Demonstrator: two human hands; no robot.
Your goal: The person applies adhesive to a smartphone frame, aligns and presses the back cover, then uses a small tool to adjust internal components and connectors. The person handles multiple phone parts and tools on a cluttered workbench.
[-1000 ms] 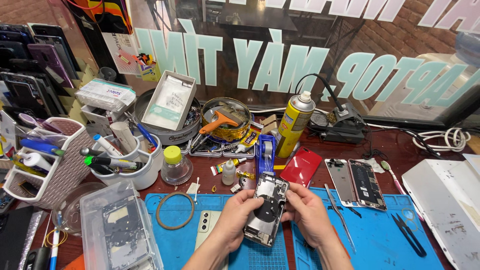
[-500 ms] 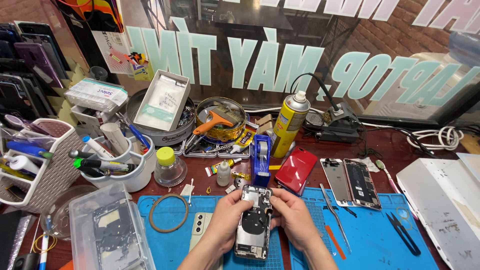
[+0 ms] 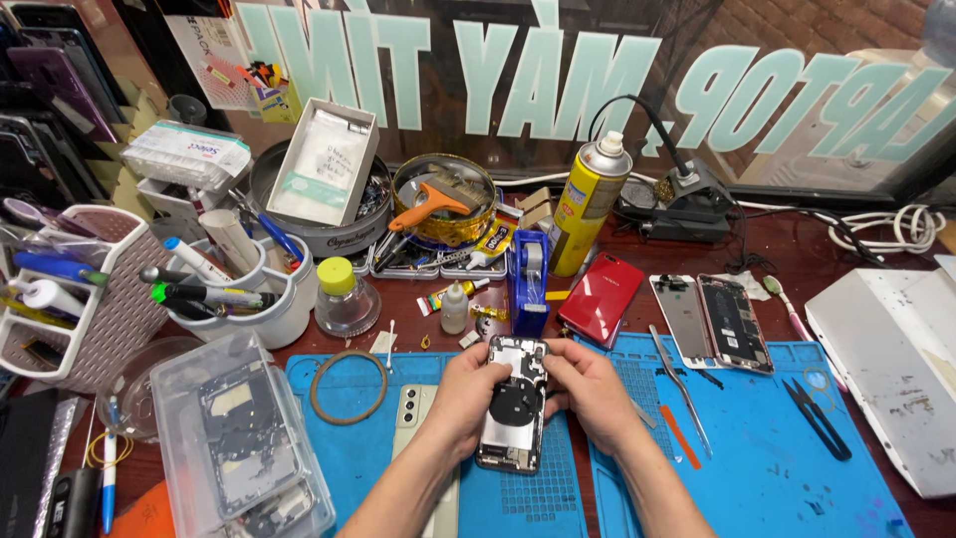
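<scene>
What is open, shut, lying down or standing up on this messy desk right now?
opened phone housing: back off, insides showing, held above the blue mat by left hand and right hand
red phone: lying flat
spray can: upright, nozzle on
small dropper bottle: upright, capped
yellow-lidded jar: shut
clear plastic box: lid on
black scissors: closed, lying flat

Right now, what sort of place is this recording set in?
Most likely a phone repair bench. Both hands, left hand and right hand, hold an opened phone housing over a blue work mat, with tweezers and a disassembled phone nearby.
</scene>
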